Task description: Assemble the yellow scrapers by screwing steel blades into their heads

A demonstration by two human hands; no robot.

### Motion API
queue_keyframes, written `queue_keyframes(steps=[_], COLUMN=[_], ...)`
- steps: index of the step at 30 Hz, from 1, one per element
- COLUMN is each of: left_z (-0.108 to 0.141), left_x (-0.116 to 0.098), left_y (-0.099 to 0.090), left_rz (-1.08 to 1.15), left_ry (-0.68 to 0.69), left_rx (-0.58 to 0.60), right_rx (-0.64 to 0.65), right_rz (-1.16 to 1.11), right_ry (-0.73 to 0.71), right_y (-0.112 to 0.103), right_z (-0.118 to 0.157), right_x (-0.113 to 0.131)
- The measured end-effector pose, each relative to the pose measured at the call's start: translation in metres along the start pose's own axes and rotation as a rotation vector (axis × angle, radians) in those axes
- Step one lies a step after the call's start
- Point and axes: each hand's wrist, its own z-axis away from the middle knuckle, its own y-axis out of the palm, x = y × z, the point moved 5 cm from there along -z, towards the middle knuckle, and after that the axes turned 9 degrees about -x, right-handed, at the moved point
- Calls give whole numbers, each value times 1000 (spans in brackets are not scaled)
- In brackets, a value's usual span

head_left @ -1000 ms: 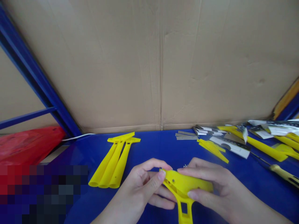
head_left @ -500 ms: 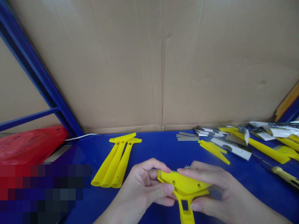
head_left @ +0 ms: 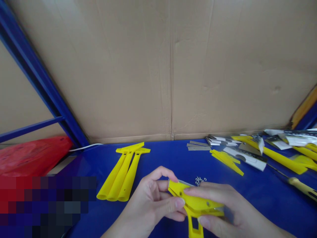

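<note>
At the near middle of the glossy blue tabletop (head_left: 170, 162), the left hand (head_left: 153, 203) slants inward, pinching one end of the yellow plastic T-shaped tool (head_left: 194, 199) between thumb and fingers; the right hand (head_left: 224, 205) grips its other end likewise. Far left lies a red plastic bag (head_left: 32, 155), contents hidden.

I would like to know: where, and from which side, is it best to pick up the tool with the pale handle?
Grip the tool by its thick handle, probably from above with the right hand. The handle lies toward the person's right, while the thin shaft points away toward the white card. The wider handle should give fingers more to close around.
</note>
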Motion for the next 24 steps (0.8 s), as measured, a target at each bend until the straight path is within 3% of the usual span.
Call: queue_keyframes(steps=[7,20,24], left_z=[-1,-1,0], left_x=[5,6,7], left_y=[0,-2,-3], left_rz=[20,33,14], left_ry=[-3,-33,-36], left_rx=[17,-21,-35], right_rx=[11,-48,-40], right_rz=[32,30,30], right_ry=[-65,91,70], right_y=[-4,-6,-6], right_z=[-1,8,8], right_x=[7,-9,-10])
